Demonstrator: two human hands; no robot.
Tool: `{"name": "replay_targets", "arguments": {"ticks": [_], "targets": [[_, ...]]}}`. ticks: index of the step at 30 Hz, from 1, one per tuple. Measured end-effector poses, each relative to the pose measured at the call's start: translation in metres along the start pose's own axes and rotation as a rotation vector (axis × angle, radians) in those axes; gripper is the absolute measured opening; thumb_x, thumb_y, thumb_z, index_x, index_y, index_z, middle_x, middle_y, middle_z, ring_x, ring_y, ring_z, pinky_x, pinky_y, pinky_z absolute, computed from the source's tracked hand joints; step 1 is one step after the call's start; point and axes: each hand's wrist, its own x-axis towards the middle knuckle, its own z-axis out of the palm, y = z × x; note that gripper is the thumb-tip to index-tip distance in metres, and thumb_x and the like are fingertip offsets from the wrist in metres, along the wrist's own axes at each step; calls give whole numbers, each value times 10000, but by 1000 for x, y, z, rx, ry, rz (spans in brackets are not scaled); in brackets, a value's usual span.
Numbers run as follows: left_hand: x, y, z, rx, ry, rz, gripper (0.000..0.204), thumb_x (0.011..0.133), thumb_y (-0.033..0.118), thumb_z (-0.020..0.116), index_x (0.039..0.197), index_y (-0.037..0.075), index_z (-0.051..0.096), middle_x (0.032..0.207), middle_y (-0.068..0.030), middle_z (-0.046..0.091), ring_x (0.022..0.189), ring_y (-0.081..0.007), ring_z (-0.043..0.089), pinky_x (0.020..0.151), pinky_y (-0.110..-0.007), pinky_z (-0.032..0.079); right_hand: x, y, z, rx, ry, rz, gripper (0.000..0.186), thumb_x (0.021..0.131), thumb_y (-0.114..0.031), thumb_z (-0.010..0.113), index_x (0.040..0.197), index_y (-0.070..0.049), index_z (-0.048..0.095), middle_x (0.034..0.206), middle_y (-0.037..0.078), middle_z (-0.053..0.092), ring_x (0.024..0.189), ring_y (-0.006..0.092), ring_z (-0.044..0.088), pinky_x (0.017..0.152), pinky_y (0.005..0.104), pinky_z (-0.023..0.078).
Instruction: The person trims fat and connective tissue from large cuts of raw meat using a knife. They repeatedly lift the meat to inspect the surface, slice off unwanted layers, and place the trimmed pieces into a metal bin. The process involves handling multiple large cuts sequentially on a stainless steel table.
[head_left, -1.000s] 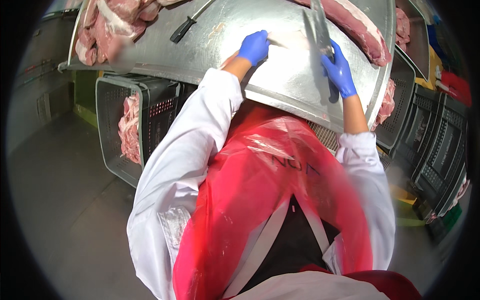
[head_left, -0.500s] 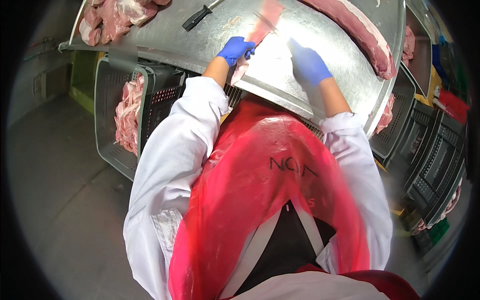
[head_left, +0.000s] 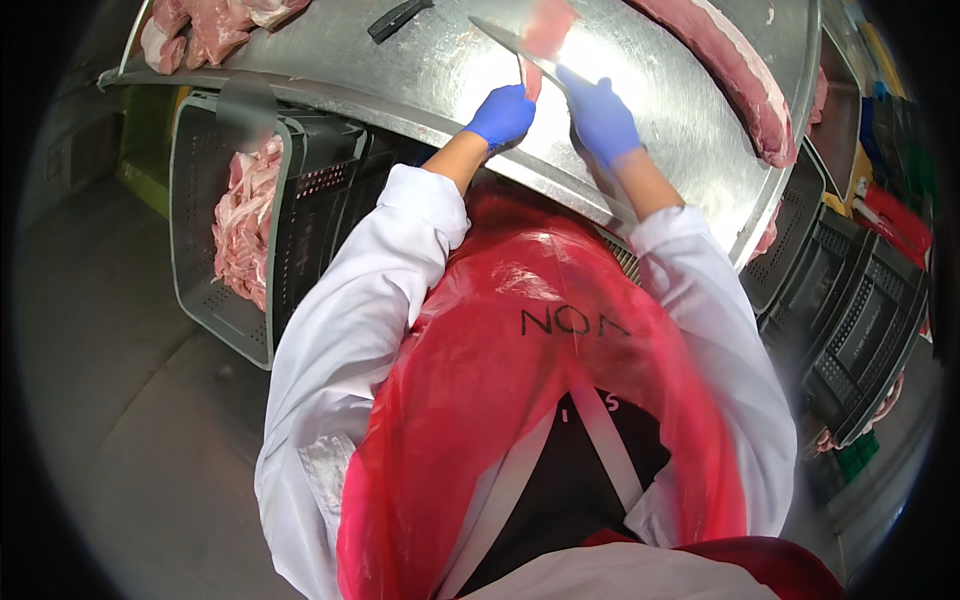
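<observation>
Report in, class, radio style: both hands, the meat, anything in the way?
Left hand gripping meat strip. Right hand gripping knife, angled across strip. No obstruction seen; black-handled tool apart, to the left.

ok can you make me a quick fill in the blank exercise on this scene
1. The left hand, in a ____ glove, holds a strip of meat.
2. The right hand holds a ____, its blade pointing away from the person.
3. The long cut of meat lies toward the ____ side of the metal table.
4. The tool handle lying on the table is ____ in colour.

Missing words: blue; knife; right; black.
</observation>
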Motion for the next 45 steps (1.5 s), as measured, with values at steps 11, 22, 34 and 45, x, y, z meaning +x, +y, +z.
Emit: {"name": "replay_targets", "arguments": {"ticks": [11,22,34,45], "targets": [[29,-48,-80,529,97,164,309,900,235,497,1047,41,687,1061,-249,694,1000,-430,665,881,-482,530,-5,42,-40,-155,-126,128,524,1015,-311,520,1515,-400,390,1047,268,580,881,425,654,807,480,544],[4,-26,-57,756,36,196,255,942,227,488,1035,84,677,966,-194,721,914,-390,695,830,-489,549,-81,97,-54,-130,-158,238,524,1018,-341,529,1511,-449,389,961,232,603,839,423,645,792,480,534],[11,-47,-69,372,-33,211,246,912,187,476,976,56,674,840,-148,698,787,-271,675,733,-403,532,-66,149,-107,453,-126,791,503,1037,-363,516,1531,-358,421,768,60,633,561,162,583,518,326,471],[-67,237,-60,-132,-517,827,240,992,216,586,1139,27,604,946,-4,617,853,-104,566,755,-274,476,-282,96,-148,1768,-10,918,412,1045,-386,531,1402,-182,492,838,135,610,470,113,475,373,229,373]]}}
